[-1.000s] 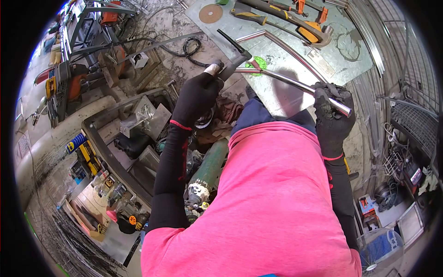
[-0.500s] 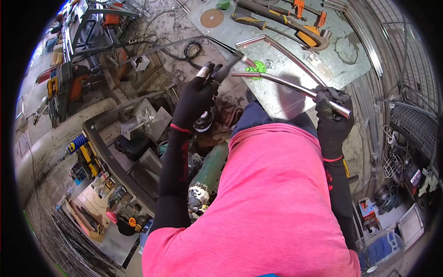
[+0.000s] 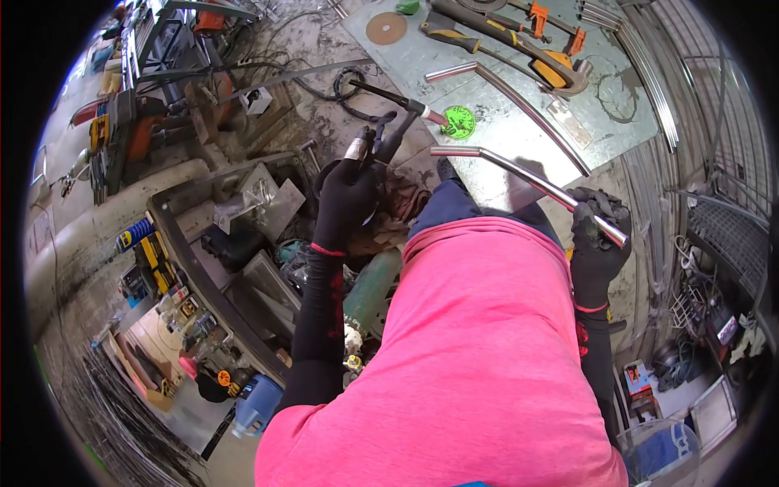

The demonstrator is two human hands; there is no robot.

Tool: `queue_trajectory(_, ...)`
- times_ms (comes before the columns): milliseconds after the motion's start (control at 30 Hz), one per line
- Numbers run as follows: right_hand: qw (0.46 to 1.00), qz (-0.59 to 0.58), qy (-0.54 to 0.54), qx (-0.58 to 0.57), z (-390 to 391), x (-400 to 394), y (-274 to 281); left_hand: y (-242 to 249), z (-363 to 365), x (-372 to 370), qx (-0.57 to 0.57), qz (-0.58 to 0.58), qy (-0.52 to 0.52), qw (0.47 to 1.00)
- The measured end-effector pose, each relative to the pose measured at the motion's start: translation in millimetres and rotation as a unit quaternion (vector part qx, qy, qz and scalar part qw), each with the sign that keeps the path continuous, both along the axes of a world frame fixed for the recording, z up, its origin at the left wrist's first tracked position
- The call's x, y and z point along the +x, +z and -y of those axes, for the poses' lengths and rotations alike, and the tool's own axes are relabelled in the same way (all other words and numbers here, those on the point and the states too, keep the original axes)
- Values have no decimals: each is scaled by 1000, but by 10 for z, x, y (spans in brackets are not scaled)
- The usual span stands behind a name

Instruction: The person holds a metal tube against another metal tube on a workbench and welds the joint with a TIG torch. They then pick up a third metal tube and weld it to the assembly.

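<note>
I have the right hand [image 3: 599, 233] gripping the tube [image 3: 531, 178], which runs far and left to a bent end near the torch [image 3: 415, 107] the left hand [image 3: 350, 195] holds.

Toward one o'clock spreads a grey metal work surface [image 3: 613, 134], its lower part bright with glare. Stained, scuffed floor [image 3: 324, 49] shows near eleven. At nine sits a large, open, dark-rimmed crate [image 3: 168, 223] — set at a slant — and at three a wire-mesh rack [image 3: 722, 231]. Bluish-white light catches the edge around ten.
</note>
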State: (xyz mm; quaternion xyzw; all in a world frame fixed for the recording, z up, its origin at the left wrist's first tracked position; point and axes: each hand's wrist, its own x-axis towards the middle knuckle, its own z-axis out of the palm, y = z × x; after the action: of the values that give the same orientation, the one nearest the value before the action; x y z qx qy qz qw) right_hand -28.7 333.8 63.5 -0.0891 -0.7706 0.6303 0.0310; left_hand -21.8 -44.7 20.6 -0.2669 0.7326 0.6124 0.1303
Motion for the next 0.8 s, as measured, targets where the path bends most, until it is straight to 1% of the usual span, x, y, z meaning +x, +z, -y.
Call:
queue_trajectory(67,999,-43,-4,-5,72,-68,-18,-20,-38,13,-20,16,-4,1000)
queue_trajectory(100,997,-80,-2,17,93,-100,-53,-25,-45,16,-21,16,-4,1000)
queue_trajectory(133,997,-82,-2,17,96,-101,-42,-13,-55,20,-13,22,0,1000)
queue_trajectory(200,999,-45,-1,-18,89,-120,-22,41,-110,4,-5,28,6,1000)
queue_trajectory(300,998,-51,13,-17,55,-100,-50,123,-197,-5,28,49,35,998)
queue_trajectory(367,998,-55,20,-20,53,-81,-48,82,-181,2,-16,33,1,999)
queue_trajectory(467,999,-45,19,-20,46,-56,-33,109,-226,4,-5,54,-15,998)
queue_trajectory(533,1000,-17,10,-23,35,-48,-32,83,-232,14,-7,46,-16,999)
queue_trajectory(633,999,-26,12,-38,54,-21,-13,100,-236,7,-6,38,-17,999)
queue_trajectory(667,999,-26,12,-38,48,-19,-4,113,-239,11,-4,39,-16,999)
queue_trajectory(733,999,-20,24,8,35,-24,18,118,-242,25,-4,36,-5,999)
queue_trajectory(800,1000,-18,23,5,26,-11,6,136,-251,26,-4,33,7,999)
